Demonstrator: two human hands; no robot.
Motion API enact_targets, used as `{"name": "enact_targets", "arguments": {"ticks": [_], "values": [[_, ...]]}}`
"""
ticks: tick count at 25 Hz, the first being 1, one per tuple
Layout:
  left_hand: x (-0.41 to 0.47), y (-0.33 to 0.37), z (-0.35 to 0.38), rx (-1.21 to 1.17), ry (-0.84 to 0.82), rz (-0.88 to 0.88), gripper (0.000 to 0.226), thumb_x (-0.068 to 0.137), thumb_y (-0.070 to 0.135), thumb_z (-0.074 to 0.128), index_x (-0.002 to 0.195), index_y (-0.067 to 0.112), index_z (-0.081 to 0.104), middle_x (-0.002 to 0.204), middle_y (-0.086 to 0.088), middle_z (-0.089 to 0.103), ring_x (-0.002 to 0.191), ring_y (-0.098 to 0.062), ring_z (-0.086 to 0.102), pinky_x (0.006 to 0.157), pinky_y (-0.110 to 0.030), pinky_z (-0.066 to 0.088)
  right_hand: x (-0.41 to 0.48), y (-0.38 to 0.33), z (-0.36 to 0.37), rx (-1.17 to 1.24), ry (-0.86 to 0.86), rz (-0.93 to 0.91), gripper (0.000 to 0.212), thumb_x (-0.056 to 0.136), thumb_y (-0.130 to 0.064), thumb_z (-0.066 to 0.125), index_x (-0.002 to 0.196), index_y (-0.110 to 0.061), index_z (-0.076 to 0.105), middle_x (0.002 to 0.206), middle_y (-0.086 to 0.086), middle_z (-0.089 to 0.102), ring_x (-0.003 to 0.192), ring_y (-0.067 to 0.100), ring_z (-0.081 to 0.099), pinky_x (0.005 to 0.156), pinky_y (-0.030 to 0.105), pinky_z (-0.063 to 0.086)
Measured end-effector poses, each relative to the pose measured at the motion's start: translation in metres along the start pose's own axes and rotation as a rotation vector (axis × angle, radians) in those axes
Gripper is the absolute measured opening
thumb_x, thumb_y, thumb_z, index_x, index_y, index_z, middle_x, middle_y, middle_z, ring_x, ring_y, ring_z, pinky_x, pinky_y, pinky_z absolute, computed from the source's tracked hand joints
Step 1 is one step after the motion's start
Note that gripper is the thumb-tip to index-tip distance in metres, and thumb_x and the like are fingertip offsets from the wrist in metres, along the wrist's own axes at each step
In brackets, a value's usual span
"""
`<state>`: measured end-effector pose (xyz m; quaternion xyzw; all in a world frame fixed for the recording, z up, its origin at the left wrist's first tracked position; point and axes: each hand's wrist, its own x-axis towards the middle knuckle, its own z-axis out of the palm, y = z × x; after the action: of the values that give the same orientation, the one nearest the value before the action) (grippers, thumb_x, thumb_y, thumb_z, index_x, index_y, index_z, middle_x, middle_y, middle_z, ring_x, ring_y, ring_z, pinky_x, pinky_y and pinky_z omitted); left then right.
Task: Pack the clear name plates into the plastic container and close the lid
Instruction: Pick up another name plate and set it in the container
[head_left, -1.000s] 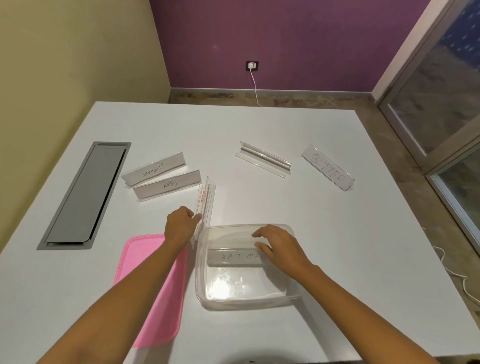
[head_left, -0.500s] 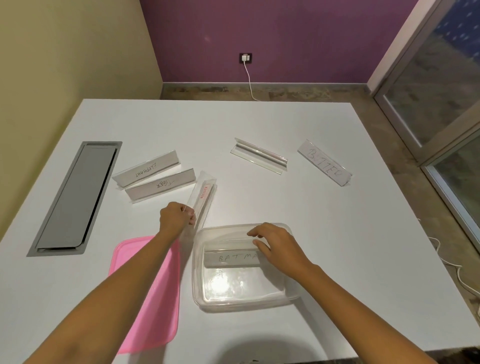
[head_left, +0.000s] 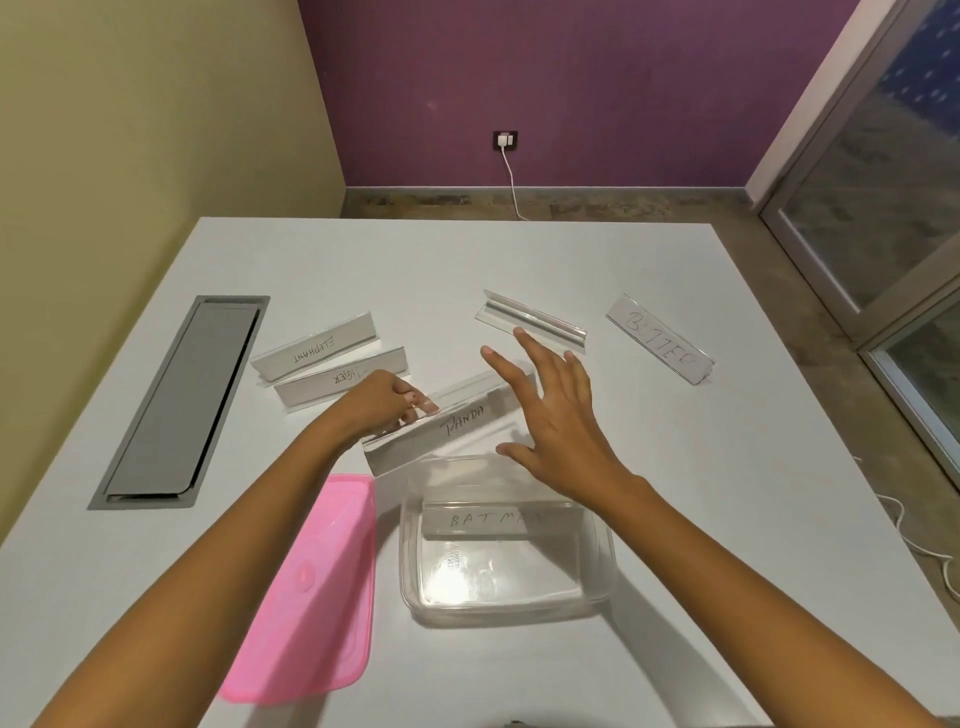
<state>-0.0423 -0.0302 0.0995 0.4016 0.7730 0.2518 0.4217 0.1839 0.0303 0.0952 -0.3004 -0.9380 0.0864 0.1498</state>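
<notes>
My left hand (head_left: 382, 402) grips the left part of a clear name plate marked PANDA (head_left: 457, 422), held tilted just above the far rim of the clear plastic container (head_left: 602, 561). My right hand (head_left: 558, 415) hovers with fingers spread over the plate's right end, holding nothing. Inside the container a plate marked BATMAN (head_left: 488, 519) lies along the far wall. The pink lid (head_left: 311, 587) lies flat on the table left of the container. Loose plates rest farther back: ELEPHANT (head_left: 314, 351), TIGER (head_left: 343, 382), an unlabelled one (head_left: 530, 319) and BUTTER (head_left: 660, 338).
A white table (head_left: 727, 467) carries everything. A grey recessed cable hatch (head_left: 182, 400) runs along its left side. A white cable (head_left: 511, 182) hangs from a wall socket, and another cable lies on the floor at the right. Glass doors stand at the right.
My left hand has lifted the PANDA plate and swung it crosswise toward the container. My right hand has left the BATMAN plate and risen with fingers spread.
</notes>
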Motion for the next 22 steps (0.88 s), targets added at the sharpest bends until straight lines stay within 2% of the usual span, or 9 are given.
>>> {"name": "enact_targets", "arguments": {"ticks": [2,5,8,11,13,16,18,20,22], "values": [[-0.006,0.008,0.003,0.088,-0.071,0.029,0.033,0.098,0.006,0.041,0.092,0.011,0.073,0.059,0.003,0.054,0.046,-0.008,0.039,0.042,-0.011,0.033,0.004,0.004,-0.008,-0.111,-0.085,-0.044,0.114,0.065,-0.046,0.081,0.148,-0.037,0.004,0.157,0.004,0.016,0.146,0.026,0.015,0.118,0.051,0.000],[-0.013,0.013,0.011,0.180,-0.190,0.083,0.032,0.098,0.005,0.041,0.096,0.007,0.073,0.061,0.003,0.054,0.052,-0.012,0.039,0.051,-0.020,0.032,0.003,0.012,-0.012,-0.183,-0.228,-0.112,0.103,0.067,-0.048,0.078,0.147,-0.030,0.016,0.147,-0.001,0.039,0.144,0.022,0.021,0.118,0.052,-0.002],[-0.021,0.011,0.017,0.208,-0.265,0.117,0.033,0.099,0.006,0.039,0.099,0.007,0.071,0.062,0.003,0.053,0.052,-0.012,0.038,0.051,-0.022,0.031,-0.007,0.016,-0.011,-0.079,-0.310,-0.134,0.076,0.075,-0.040,0.074,0.138,-0.025,0.035,0.128,-0.003,0.054,0.125,0.019,0.046,0.114,0.040,0.019],[-0.029,0.006,0.022,0.243,-0.313,0.140,0.026,0.100,0.018,0.042,0.106,0.014,0.067,0.078,0.004,0.058,0.065,-0.014,0.047,0.058,-0.023,0.036,-0.022,0.019,-0.006,-0.002,-0.344,-0.099,0.063,0.078,-0.037,0.071,0.133,-0.024,0.042,0.128,-0.003,0.054,0.114,0.019,0.053,0.093,0.033,0.041],[-0.035,0.000,0.030,0.297,-0.196,0.219,0.024,0.097,0.034,0.048,0.112,0.023,0.062,0.096,0.007,0.061,0.084,-0.013,0.054,0.070,-0.023,0.040,-0.033,0.023,0.000,0.003,-0.369,-0.071,0.061,0.079,-0.037,0.069,0.133,-0.024,0.042,0.128,-0.003,0.053,0.112,0.020,0.053,0.087,0.032,0.044],[-0.046,-0.013,0.042,0.221,-0.053,0.328,0.034,0.088,0.042,0.060,0.120,0.032,0.054,0.114,0.008,0.060,0.098,-0.013,0.057,0.085,-0.029,0.044,-0.047,0.033,0.007,0.016,-0.427,-0.008,0.061,0.080,-0.040,0.067,0.132,-0.024,0.042,0.126,-0.004,0.053,0.107,0.020,0.055,0.083,0.034,0.045],[-0.050,-0.025,0.054,0.432,0.016,0.396,0.046,0.081,0.045,0.067,0.123,0.032,0.051,0.119,0.008,0.059,0.105,-0.015,0.057,0.093,-0.036,0.042,-0.053,0.038,0.013,0.020,-0.467,0.020,0.060,0.080,-0.039,0.066,0.132,-0.025,0.042,0.127,-0.004,0.052,0.107,0.021,0.055,0.083,0.034,0.044],[-0.051,-0.038,0.071,0.737,0.099,0.486,0.053,0.079,0.044,0.068,0.126,0.027,0.050,0.123,0.005,0.058,0.107,-0.019,0.058,0.093,-0.037,0.040,-0.058,0.041,0.019,0.010,-0.516,0.026,0.058,0.081,-0.038,0.065,0.132,-0.024,0.042,0.127,-0.003,0.052,0.110,0.021,0.053,0.085,0.034,0.044],[-0.050,-0.049,0.086,0.840,0.118,0.512,0.051,0.082,0.036,0.068,0.127,0.022,0.051,0.126,0.000,0.058,0.107,-0.024,0.059,0.091,-0.036,0.041,-0.061,0.041,0.024,-0.010,-0.563,0.025,0.056,0.082,-0.036,0.065,0.131,-0.022,0.042,0.128,-0.002,0.052,0.114,0.022,0.051,0.085,0.035,0.044]]}}
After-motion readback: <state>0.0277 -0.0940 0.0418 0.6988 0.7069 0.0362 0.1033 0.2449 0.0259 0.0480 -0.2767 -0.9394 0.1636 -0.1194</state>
